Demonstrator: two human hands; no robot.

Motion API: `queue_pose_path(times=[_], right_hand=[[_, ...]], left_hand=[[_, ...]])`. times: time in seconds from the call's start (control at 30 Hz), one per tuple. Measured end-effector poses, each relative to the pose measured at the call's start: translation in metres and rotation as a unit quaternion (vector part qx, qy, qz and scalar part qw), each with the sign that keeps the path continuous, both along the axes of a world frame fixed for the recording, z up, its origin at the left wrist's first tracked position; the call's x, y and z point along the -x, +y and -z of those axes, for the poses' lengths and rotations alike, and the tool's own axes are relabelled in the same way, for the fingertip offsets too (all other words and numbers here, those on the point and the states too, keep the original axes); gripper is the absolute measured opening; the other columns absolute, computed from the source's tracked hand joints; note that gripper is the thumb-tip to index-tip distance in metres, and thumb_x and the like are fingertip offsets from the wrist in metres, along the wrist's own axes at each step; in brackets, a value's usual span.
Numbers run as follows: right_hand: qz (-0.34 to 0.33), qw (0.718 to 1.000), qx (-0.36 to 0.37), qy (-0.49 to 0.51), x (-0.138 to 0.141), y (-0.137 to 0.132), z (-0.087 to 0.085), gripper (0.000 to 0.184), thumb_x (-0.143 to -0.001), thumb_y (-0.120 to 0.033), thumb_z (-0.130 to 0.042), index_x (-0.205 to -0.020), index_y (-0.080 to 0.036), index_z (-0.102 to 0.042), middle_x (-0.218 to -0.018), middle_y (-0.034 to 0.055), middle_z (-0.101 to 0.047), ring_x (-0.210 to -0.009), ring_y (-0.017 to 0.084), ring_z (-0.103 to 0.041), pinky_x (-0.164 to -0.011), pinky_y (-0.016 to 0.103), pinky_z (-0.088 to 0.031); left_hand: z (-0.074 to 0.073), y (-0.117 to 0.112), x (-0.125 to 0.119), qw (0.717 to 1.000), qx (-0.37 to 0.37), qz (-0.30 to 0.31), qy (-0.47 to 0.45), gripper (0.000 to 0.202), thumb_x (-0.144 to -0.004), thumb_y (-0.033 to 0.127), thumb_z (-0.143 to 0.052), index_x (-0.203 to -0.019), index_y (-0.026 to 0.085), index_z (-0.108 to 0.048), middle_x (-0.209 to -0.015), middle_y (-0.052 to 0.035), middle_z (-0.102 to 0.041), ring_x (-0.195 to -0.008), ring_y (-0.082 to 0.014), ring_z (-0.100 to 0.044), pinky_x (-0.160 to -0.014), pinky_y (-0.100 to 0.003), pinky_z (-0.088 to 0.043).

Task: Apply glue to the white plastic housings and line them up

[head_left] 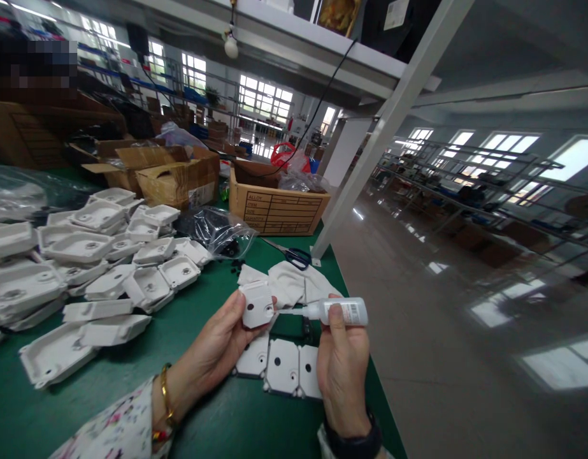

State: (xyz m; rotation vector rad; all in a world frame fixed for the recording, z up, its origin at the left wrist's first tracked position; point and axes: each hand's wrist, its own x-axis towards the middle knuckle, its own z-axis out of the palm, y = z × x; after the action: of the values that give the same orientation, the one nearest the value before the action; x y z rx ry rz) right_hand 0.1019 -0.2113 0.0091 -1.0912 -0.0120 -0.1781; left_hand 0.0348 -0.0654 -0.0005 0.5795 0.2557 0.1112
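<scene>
My left hand point(225, 341) grips a small white plastic housing point(256, 305) with a dark round spot on its face. Closed around a clear squeeze bottle point(344, 311) with a long thin nozzle is my right hand point(344, 370). The bottle lies nearly level, its nozzle tip pointing left at the right edge of the held housing; whether it touches, I cannot tell. Below the hands, several similar white housings point(281, 366) sit in a row on the green table, each with a dark round spot. A crumpled white cloth point(301, 284) lies just behind the held housing.
A large pile of white housings point(78, 245) covers the table's left side. Scissors point(296, 256), a clear plastic bag point(217, 231) of black parts and a cardboard box point(277, 204) stand farther back. A white post point(384, 137) rises at the table's right edge.
</scene>
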Motion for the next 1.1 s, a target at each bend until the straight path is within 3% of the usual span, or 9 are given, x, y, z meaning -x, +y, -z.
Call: queue_pose_path(times=[0.37, 0.6, 0.83, 1.1], right_hand=[[-0.002, 0.992, 0.079, -0.100, 0.006, -0.004, 0.009, 0.033, -0.070, -0.034, -0.076, -0.093, -0.015, -0.060, -0.083, 0.0058, -0.066, -0.074, 0.019, -0.061, -0.070, 0.030, -0.047], [-0.002, 0.975, 0.146, -0.170, 0.018, -0.003, 0.000, 0.026, -0.075, -0.032, -0.072, -0.094, -0.017, -0.061, -0.093, 0.0047, -0.061, -0.084, 0.019, -0.059, -0.073, 0.028, -0.048], [0.006, 0.964, 0.184, -0.190, 0.021, -0.002, -0.007, 0.023, -0.076, -0.032, -0.072, -0.090, -0.017, -0.061, -0.087, 0.0036, -0.059, -0.079, 0.017, -0.059, -0.071, 0.026, -0.049], [0.007, 0.946, 0.224, -0.233, 0.025, -0.002, -0.008, 0.020, -0.078, -0.029, -0.069, -0.092, -0.017, -0.061, -0.089, 0.0045, -0.058, -0.085, 0.018, -0.057, -0.075, 0.028, -0.048]], left_hand=[[-0.001, -0.001, -0.002, 1.000, 0.008, 0.003, -0.004, 0.031, -0.093, 0.029, -0.045, -0.121, 0.015, -0.049, -0.128, -0.0136, -0.054, -0.119, -0.0258, -0.050, -0.105, -0.044, -0.036], [-0.003, -0.002, -0.001, 1.000, -0.006, 0.003, 0.013, 0.031, -0.093, 0.027, -0.045, -0.121, 0.014, -0.050, -0.121, -0.0147, -0.058, -0.111, -0.0246, -0.055, -0.103, -0.044, -0.038], [0.002, -0.001, -0.002, 0.999, -0.029, 0.013, -0.003, 0.034, -0.092, 0.032, -0.049, -0.122, 0.016, -0.051, -0.118, -0.0142, -0.060, -0.111, -0.0251, -0.055, -0.101, -0.042, -0.039], [-0.003, -0.003, 0.000, 1.000, -0.029, 0.002, 0.004, 0.029, -0.094, 0.029, -0.043, -0.118, 0.016, -0.052, -0.117, -0.0122, -0.061, -0.109, -0.0225, -0.056, -0.099, -0.039, -0.040]])
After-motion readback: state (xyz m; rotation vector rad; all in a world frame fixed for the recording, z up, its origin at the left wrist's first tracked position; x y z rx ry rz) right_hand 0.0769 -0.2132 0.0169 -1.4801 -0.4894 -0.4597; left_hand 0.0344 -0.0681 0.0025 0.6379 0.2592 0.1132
